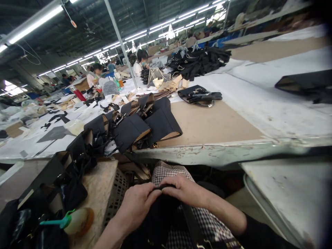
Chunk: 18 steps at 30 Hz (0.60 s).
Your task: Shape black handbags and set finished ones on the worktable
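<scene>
- Head view: some gold marks [234,244] low down are too small to read.
- One soft black bag [159,221] lies on a lap with black-and-white checked cloth [212,226].
- Two hands, the left hand [138,200] and right hand [183,189], hold its edge. Each grip is pinched, thumb near fingers.
- One round squeeze bottle [77,223] with a green spout is on the wooden tabletop [100,180].
- One other black handbag [190,92] sits alone on flat brown board [220,126].

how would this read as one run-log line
left hand: pinching black material | right hand: pinching same material | below: checkered cloth | table: black bags
</scene>
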Each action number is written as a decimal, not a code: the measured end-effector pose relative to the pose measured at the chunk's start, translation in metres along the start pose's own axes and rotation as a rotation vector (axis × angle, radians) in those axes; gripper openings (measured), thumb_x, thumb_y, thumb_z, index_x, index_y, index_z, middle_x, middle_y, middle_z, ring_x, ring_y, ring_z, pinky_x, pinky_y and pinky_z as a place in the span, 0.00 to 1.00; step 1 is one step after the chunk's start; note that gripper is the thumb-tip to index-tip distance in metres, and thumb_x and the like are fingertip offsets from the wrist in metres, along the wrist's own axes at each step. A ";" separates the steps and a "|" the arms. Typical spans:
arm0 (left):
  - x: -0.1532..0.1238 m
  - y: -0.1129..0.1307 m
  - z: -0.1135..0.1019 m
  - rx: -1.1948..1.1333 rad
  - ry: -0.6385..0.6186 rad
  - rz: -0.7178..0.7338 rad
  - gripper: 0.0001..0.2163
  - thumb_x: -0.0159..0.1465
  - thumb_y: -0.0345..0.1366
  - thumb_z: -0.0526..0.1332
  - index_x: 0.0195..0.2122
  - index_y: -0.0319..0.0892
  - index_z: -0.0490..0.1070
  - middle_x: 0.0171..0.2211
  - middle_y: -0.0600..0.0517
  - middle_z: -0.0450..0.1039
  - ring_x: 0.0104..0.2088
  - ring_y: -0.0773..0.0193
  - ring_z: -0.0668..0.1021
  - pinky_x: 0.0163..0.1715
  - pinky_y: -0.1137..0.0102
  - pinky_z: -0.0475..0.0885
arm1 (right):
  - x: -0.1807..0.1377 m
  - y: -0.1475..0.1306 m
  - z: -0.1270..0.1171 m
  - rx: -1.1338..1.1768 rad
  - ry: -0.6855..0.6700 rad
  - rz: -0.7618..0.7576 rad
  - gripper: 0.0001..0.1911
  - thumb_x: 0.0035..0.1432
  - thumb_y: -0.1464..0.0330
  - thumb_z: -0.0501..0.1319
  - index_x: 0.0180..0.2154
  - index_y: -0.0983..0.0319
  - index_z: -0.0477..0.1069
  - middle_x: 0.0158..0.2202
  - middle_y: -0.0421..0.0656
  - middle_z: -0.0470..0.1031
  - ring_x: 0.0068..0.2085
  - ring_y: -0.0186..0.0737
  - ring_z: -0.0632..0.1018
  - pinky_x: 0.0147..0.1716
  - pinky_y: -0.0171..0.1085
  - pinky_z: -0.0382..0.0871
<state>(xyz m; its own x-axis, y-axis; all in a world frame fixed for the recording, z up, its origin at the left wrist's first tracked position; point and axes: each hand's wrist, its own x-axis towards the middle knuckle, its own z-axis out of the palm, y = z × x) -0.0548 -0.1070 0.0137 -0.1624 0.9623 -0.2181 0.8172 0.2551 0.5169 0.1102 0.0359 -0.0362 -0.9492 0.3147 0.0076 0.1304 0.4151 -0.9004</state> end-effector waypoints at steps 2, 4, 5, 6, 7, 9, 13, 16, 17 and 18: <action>0.007 0.002 -0.002 0.214 -0.027 0.025 0.16 0.74 0.43 0.52 0.34 0.45 0.75 0.29 0.52 0.79 0.32 0.59 0.81 0.30 0.70 0.61 | -0.013 -0.007 -0.003 -0.018 0.048 0.059 0.14 0.64 0.66 0.60 0.50 0.59 0.74 0.47 0.44 0.80 0.48 0.45 0.79 0.51 0.40 0.70; 0.012 0.001 -0.003 0.347 -0.043 0.056 0.17 0.74 0.43 0.51 0.32 0.45 0.74 0.27 0.51 0.78 0.30 0.57 0.81 0.28 0.69 0.59 | -0.034 -0.016 -0.001 -0.043 0.108 0.143 0.24 0.65 0.64 0.59 0.60 0.62 0.66 0.59 0.51 0.74 0.58 0.50 0.74 0.60 0.47 0.66; 0.013 0.000 -0.003 0.384 -0.049 0.068 0.18 0.75 0.43 0.50 0.32 0.45 0.74 0.27 0.51 0.79 0.31 0.57 0.82 0.28 0.69 0.59 | -0.046 -0.020 0.004 -0.055 0.139 0.186 0.29 0.66 0.63 0.58 0.65 0.63 0.60 0.65 0.53 0.67 0.64 0.52 0.68 0.64 0.50 0.61; 0.015 0.000 -0.003 0.414 -0.059 0.071 0.18 0.75 0.43 0.50 0.32 0.45 0.74 0.28 0.50 0.79 0.31 0.56 0.82 0.28 0.69 0.60 | -0.060 -0.023 0.011 -0.064 0.176 0.225 0.34 0.66 0.61 0.57 0.69 0.63 0.53 0.69 0.54 0.59 0.68 0.52 0.62 0.67 0.52 0.56; 0.016 -0.001 -0.003 0.440 -0.071 0.067 0.19 0.75 0.43 0.49 0.33 0.45 0.74 0.29 0.49 0.80 0.32 0.55 0.83 0.29 0.69 0.61 | -0.073 -0.025 0.021 -0.068 0.213 0.257 0.38 0.66 0.59 0.57 0.71 0.62 0.48 0.72 0.52 0.51 0.71 0.53 0.56 0.69 0.54 0.53; 0.019 -0.001 -0.004 0.483 -0.104 0.052 0.19 0.75 0.44 0.49 0.34 0.44 0.75 0.31 0.47 0.81 0.34 0.53 0.83 0.30 0.69 0.63 | -0.099 -0.022 0.043 -0.076 0.275 0.292 0.43 0.64 0.57 0.60 0.72 0.60 0.43 0.74 0.49 0.45 0.72 0.55 0.51 0.70 0.55 0.51; 0.024 0.004 -0.009 0.482 -0.157 0.074 0.16 0.70 0.51 0.56 0.42 0.46 0.77 0.34 0.44 0.83 0.37 0.44 0.84 0.32 0.66 0.68 | -0.132 -0.010 0.077 -0.097 0.322 0.332 0.45 0.60 0.58 0.64 0.72 0.58 0.46 0.72 0.48 0.49 0.69 0.60 0.59 0.66 0.56 0.61; 0.031 0.013 -0.012 0.368 -0.181 0.121 0.29 0.56 0.60 0.67 0.54 0.48 0.74 0.39 0.43 0.83 0.41 0.38 0.82 0.37 0.60 0.71 | -0.140 -0.014 0.069 -0.080 0.362 0.305 0.36 0.64 0.61 0.59 0.71 0.53 0.52 0.69 0.45 0.59 0.66 0.56 0.66 0.65 0.54 0.64; 0.035 0.017 -0.011 0.302 -0.176 0.144 0.33 0.53 0.60 0.69 0.56 0.48 0.73 0.43 0.42 0.82 0.43 0.37 0.81 0.39 0.58 0.71 | -0.141 -0.020 0.060 -0.071 0.372 0.290 0.34 0.66 0.61 0.57 0.70 0.53 0.53 0.68 0.44 0.61 0.66 0.55 0.67 0.66 0.52 0.63; 0.040 0.021 -0.010 0.235 -0.166 0.170 0.34 0.53 0.58 0.70 0.58 0.48 0.72 0.46 0.42 0.81 0.46 0.37 0.81 0.42 0.58 0.71 | -0.142 -0.026 0.051 -0.059 0.378 0.283 0.31 0.68 0.61 0.55 0.70 0.53 0.54 0.67 0.45 0.64 0.65 0.54 0.69 0.66 0.51 0.63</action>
<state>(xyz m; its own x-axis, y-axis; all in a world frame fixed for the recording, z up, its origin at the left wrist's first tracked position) -0.0494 -0.0627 0.0239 0.0638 0.9557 -0.2874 0.9332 0.0449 0.3566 0.2268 -0.0630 -0.0356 -0.7045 0.7065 -0.0670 0.3957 0.3127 -0.8635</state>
